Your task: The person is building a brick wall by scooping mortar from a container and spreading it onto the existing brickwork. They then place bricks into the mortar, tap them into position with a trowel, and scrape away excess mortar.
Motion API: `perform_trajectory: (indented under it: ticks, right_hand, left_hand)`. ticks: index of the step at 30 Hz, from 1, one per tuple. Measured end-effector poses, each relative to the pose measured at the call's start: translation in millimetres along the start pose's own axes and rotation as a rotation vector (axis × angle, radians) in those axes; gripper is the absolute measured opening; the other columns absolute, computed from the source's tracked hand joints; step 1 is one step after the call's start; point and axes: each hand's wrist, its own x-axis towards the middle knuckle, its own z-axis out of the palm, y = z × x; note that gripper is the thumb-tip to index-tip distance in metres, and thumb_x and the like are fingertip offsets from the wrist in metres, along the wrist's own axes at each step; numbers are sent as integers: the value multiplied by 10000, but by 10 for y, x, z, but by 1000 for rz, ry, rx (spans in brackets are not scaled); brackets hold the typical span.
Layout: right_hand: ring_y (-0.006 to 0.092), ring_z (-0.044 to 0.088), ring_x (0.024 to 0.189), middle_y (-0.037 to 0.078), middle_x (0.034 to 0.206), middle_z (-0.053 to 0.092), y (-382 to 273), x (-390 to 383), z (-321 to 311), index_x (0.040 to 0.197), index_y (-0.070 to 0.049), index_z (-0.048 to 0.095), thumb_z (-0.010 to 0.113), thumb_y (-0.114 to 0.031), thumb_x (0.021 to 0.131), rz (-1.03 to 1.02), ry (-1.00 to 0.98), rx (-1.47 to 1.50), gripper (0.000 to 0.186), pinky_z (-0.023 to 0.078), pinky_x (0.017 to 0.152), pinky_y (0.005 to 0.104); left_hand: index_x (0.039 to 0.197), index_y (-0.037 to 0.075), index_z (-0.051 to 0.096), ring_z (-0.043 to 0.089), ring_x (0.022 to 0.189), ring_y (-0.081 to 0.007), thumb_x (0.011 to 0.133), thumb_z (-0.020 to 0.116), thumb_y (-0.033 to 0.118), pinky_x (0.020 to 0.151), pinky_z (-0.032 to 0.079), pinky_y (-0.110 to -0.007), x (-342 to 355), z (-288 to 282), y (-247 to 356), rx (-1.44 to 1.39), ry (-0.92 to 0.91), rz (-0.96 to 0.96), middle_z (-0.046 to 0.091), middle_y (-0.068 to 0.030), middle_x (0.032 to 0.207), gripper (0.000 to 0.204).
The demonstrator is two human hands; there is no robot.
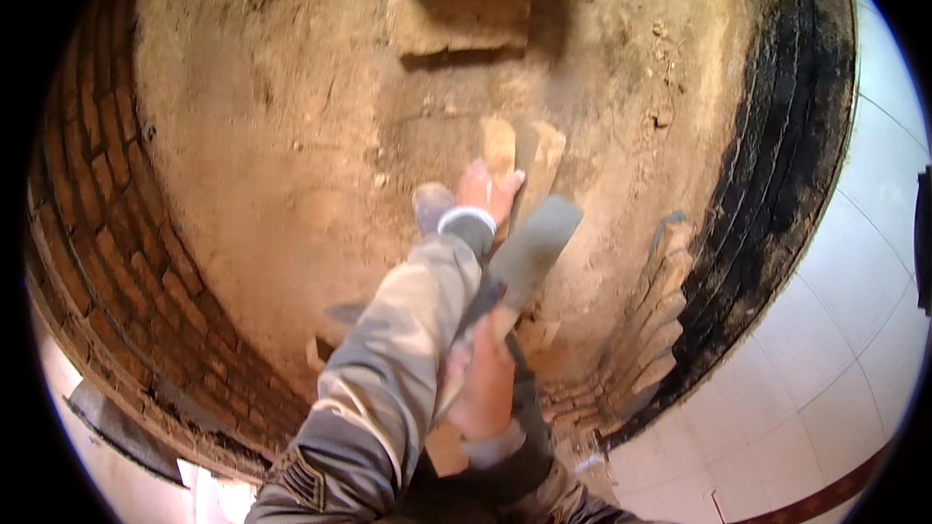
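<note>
My left hand (pixel 490 189) reaches down to the dirt floor, its thumb and fingers closed around the near end of a tan brick (pixel 499 144). A second brick (pixel 547 157) lies just right of it, separated by a narrow dark gap. My right hand (pixel 483 378) is closed on the handle of a mason's trowel with a flat, grey, roughly rectangular blade (pixel 539 241). That blade points up and to the right, beside my left forearm. The tip of a shoe (pixel 432 206) shows left of my left wrist.
Several tan bricks (pixel 461 24) are piled at the far side of the dirt floor (pixel 291 175). Brick walls curve along the left (pixel 126 223) and lower right (pixel 646 320). A blackened wall edge (pixel 777 184) runs down the right, beside a white tiled surface (pixel 825 320).
</note>
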Motion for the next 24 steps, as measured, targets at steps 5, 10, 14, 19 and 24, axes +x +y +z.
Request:
perform_trajectory:
  ticks: [5, 10, 14, 19, 24]
  right_hand:
    - [109, 391, 574, -36, 689, 368, -115, -29, 70, 890, -149, 451, 557, -371, 1035, 121, -47, 219, 286, 361, 526, 276]
    - [105, 397, 551, -41, 665, 381, -220, -62, 123, 832, -146, 433, 539, -376, 1042, 188, -85, 218, 329, 369, 520, 275]
    - [114, 398, 554, -30, 676, 389, -294, -101, 178, 861, -136, 442, 533, -361, 1044, 181, -112, 177, 304, 380, 522, 292]
    - [116, 401, 560, -21, 689, 396, -341, -113, 187, 900, -138, 446, 544, -340, 1041, 125, -198, 179, 265, 385, 517, 297]
    - [119, 422, 539, -25, 668, 381, -150, -140, 180, 906, -150, 439, 545, -359, 1037, 112, -212, 194, 268, 393, 495, 295]
  left_hand:
    - [1282, -109, 558, 552, 1221, -441, 896, 651, 486, 1063, 424, -444, 441, -388, -28, -42, 310, 18, 574, -345, 1273, 716]
    - [1419, -122, 411, 401, 1371, -442, 967, 506, 576, 1155, 313, -463, 1288, -2135, 994, -96, 632, 124, 414, -335, 1462, 837]
    - [1528, -82, 198, 293, 1452, -424, 838, 558, 769, 1204, 255, -491, 1699, -2461, 2002, 92, 545, 225, 284, -328, 1544, 1153]
    - [1408, -163, 373, 562, 1221, -377, 802, 711, 651, 1025, 458, -455, 1947, -2674, 1537, -95, 627, 191, 541, -324, 1331, 1070]
    - [1334, -108, 534, 637, 1096, -309, 907, 709, 411, 964, 509, -448, 1334, -3166, 393, -994, 144, -55, 627, -214, 1285, 694]
